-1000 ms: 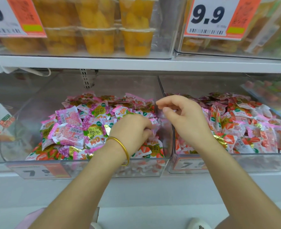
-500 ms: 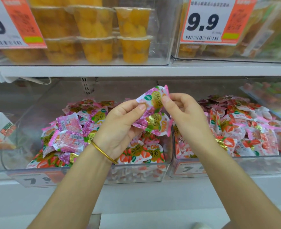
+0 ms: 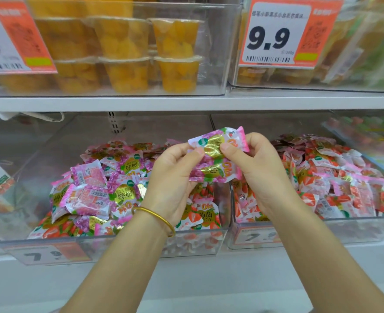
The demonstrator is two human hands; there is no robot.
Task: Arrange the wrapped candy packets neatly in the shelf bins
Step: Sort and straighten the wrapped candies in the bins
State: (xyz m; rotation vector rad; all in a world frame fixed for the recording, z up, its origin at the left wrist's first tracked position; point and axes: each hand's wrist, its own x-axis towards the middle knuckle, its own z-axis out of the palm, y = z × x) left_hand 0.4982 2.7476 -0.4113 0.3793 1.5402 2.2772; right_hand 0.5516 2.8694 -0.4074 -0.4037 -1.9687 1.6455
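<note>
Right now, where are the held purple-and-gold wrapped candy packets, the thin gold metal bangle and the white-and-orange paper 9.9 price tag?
purple-and-gold wrapped candy packets (image 3: 214, 142): head view, gold centre of upper packet.
thin gold metal bangle (image 3: 155, 214): head view, middle of band.
white-and-orange paper 9.9 price tag (image 3: 269, 37): head view, white panel between digits.

Bare left forearm (image 3: 119, 272), bare right forearm (image 3: 317, 256), slim gold bangle (image 3: 157, 216) at left wrist

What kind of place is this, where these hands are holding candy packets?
Most likely a shop's snack aisle: a 9.9 price tag with a barcode, clear shelf bins heaped with wrapped candy packets, and stacked fruit cups above.
</note>
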